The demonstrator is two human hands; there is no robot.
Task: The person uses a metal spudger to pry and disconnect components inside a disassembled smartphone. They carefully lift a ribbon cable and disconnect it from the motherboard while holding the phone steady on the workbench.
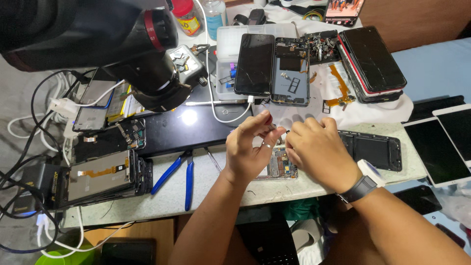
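Grey speckled surface carries a small opened phone body with its circuit board exposed, lying flat near the front edge between the two hands. Left hand raised just above the phone's left end; thumb and forefinger pressed together, pinching a tiny part too small to identify; ring on one finger. Right hand palm down over the phone's right end, fingers curled onto it; what the fingertips hold is hidden, so I cannot tell whether they grip anything. Black wristwatch on the right wrist. Blue-handled pliers lie on the surface just left of the left forearm, handles toward the front edge. Black phone frame lies flat just right of the right hand. Behind the hands: dark rectangular mat with a glare spot; beyond it a cracked black phone resting on a clear plastic tray, connected to a white cable. Beside it an opened phone back showing internals. Stack of dark phones at far right on white cloth, orange flex ribbon next to it. Left side: several disassembled screens and frames, tangled black and white cables. Large black microscope head overhangs the upper left. Two white-framed tablets sit at the right edge.
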